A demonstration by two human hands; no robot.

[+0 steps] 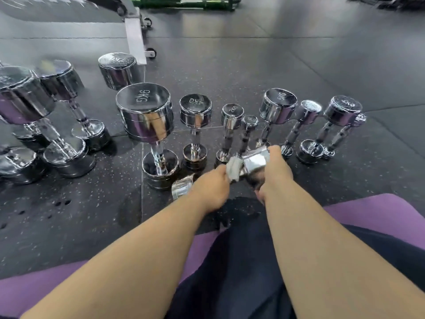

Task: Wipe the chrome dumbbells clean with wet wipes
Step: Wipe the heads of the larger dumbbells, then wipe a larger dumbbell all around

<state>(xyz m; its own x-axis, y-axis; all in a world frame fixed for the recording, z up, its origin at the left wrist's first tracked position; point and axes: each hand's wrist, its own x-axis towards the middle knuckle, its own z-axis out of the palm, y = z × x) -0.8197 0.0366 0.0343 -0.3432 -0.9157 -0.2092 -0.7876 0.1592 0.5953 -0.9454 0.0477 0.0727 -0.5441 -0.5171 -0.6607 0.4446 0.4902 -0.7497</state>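
A small chrome dumbbell (256,160) lies crosswise between my hands, just above the black rubber floor. My right hand (277,172) grips its right head, fingers curled over the top. My left hand (212,187) holds a white wet wipe (234,169) wrapped against the handle, which is hidden. The dumbbell's left head (182,188) sticks out to the left of my left hand. Motion blur softens both hands.
Several chrome dumbbells stand upright in a row beyond my hands: a 9KG (143,111), a 4KG (195,109), a 2KG (232,116), and more to the right (278,105). Bigger ones (23,95) crowd the left. A wheeled bench frame (135,35) stands behind. My knees (379,217) frame the bottom.
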